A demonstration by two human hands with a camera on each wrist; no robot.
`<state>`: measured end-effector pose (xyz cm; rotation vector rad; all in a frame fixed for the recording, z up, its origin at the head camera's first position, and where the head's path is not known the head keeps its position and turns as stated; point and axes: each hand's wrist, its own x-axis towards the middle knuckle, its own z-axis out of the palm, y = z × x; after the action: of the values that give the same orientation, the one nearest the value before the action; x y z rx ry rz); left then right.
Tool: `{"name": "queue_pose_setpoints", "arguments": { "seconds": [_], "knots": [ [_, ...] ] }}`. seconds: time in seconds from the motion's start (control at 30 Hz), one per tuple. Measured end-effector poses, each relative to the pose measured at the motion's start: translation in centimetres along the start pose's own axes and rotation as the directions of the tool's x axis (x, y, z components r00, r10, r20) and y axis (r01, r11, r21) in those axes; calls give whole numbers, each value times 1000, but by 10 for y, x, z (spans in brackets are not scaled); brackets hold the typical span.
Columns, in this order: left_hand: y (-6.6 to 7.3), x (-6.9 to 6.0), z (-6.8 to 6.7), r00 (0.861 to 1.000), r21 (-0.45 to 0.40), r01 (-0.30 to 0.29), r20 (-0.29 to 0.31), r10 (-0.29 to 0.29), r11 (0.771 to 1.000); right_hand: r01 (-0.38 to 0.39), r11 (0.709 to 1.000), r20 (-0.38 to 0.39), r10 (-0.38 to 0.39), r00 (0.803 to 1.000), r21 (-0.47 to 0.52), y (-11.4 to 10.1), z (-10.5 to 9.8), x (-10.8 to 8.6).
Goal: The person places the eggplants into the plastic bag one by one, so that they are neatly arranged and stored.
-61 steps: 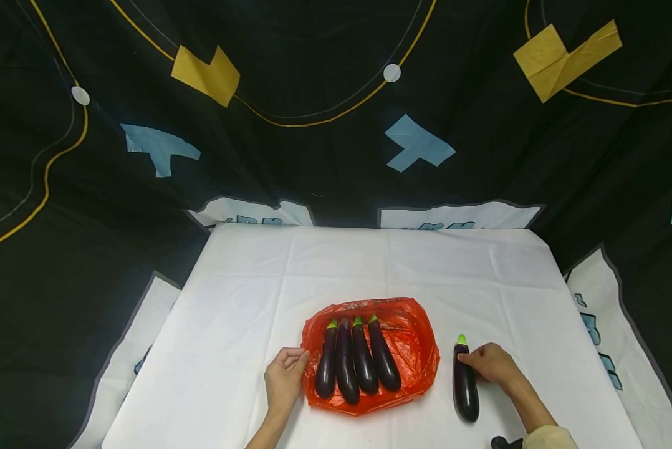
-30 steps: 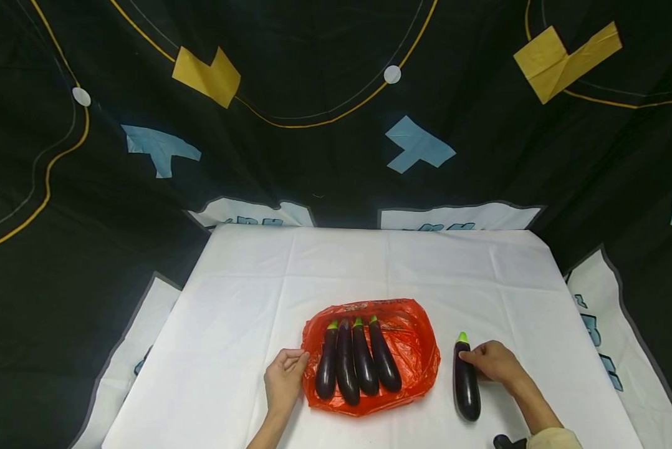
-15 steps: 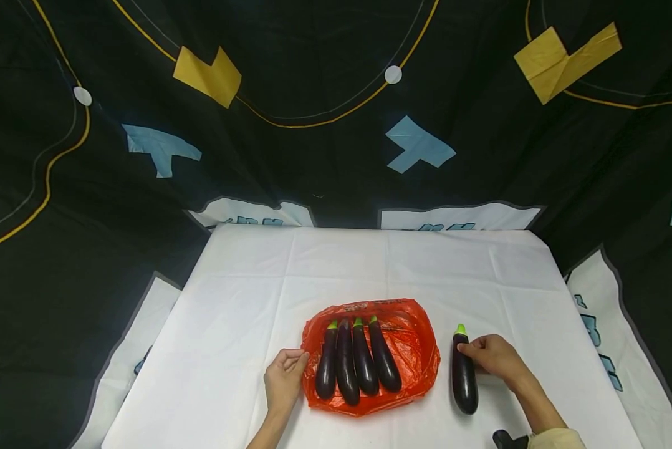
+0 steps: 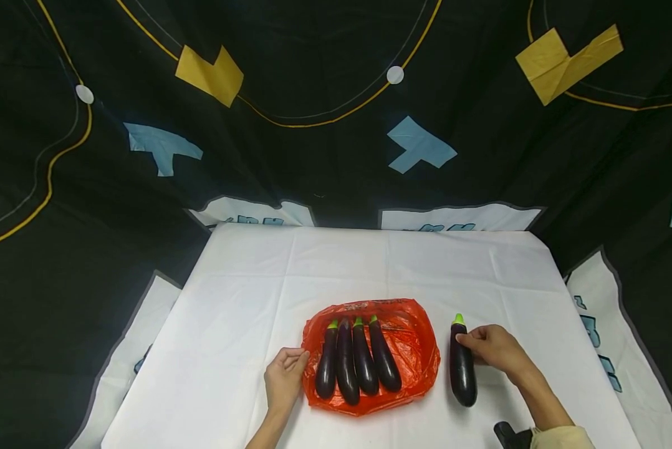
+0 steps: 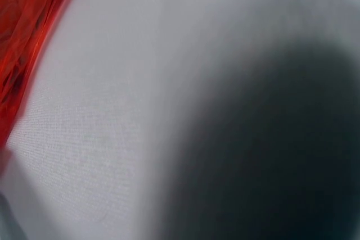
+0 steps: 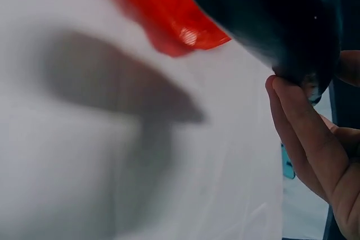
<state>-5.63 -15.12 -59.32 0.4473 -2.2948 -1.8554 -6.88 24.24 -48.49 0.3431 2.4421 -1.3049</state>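
Note:
A red plastic bag lies spread open on the white table, with several dark purple eggplants side by side in it. At the bag's left edge, my left hand pinches the rim between thumb and fingers. My right hand grips a single eggplant near its green stem end, to the right of the bag. In the right wrist view this eggplant is raised off the cloth, its shadow falling below. The left wrist view shows only the bag's edge and a dark blur; the left fingers are out of it.
White cloth covers the table. A black curtain with yellow and blue patches hangs behind and at the sides. A black device sits at the right wrist by a pale sleeve.
My right hand has moved the eggplant slightly up the view, away from me, and a little left. The left hand and the bag have stayed where they were.

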Motion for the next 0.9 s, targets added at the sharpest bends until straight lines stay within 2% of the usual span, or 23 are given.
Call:
{"name": "queue_pose_setpoints", "arguments": {
  "seconds": [0.4,0.9],
  "knots": [
    [1,-1,-1,1000,-20,-3,2,3,1000,38,999,16,-37,999,-13,-32,12,0],
    [-1,0,0,1000,-21,0,-1,0,1000,88,990,32,-85,996,-107,-62,45,12]
  ]
}}
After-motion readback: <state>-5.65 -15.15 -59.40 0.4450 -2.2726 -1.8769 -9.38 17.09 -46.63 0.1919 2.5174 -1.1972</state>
